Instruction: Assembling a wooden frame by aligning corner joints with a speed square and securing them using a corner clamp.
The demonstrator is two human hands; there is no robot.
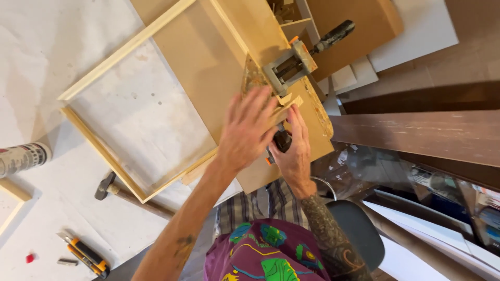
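In the middle of the frame the left hand (246,130) lies palm-down with its fingers spread and loose, gripping nothing, pressing flat on the near corner of a pale rectangular wooden frame (107,62) where that corner rests on a tan fibreboard panel (208,62). Just right of it, the right hand (294,148) is closed around a small dark tool with orange trim (282,140); the fingers wrap it and the index finger stretches up along the wood. The hand covers most of the tool, so I cannot tell its kind. The two hands touch or nearly touch at the frame corner.

Just above the hands, in the upper middle, a grey metal corner clamp with a black handle (291,65) sits on the panel, its handle pointing to the upper right. The frame runs from there out to the left over a white, stained worktop (47,41).

At the left edge lies a cartridge tube with a printed label (23,157). A hammer with a wooden shaft (107,186) lies below the frame's lower rail, and an orange-and-black utility knife (88,255) lies in the lower left. A dark brown wooden board (416,135) crosses the right side.
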